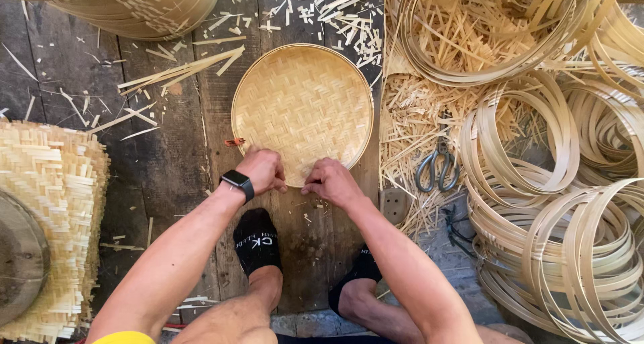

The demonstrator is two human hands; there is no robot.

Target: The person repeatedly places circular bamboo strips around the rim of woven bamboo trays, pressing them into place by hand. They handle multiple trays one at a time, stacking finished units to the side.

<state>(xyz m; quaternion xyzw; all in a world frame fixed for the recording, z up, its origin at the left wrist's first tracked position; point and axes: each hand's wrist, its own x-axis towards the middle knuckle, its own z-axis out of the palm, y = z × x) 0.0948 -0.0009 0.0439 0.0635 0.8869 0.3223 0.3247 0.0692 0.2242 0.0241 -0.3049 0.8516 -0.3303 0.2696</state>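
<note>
On the plank floor (168, 163), left hand (263, 171) and right hand (332, 182) pinch the woven tray's (302, 102) near rim.

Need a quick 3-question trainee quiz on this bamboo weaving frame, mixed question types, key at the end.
1. True or false: both hands grip the near rim of the round woven bamboo tray.
2. Which wrist wears the black smartwatch? A) left B) right
3. What lies among the bamboo offcuts between the tray and the stacked bamboo hoops?

Key:
1. True: the left hand and the right hand both pinch the near edge.
2. A.
3. A pair of grey-handled scissors.
</note>
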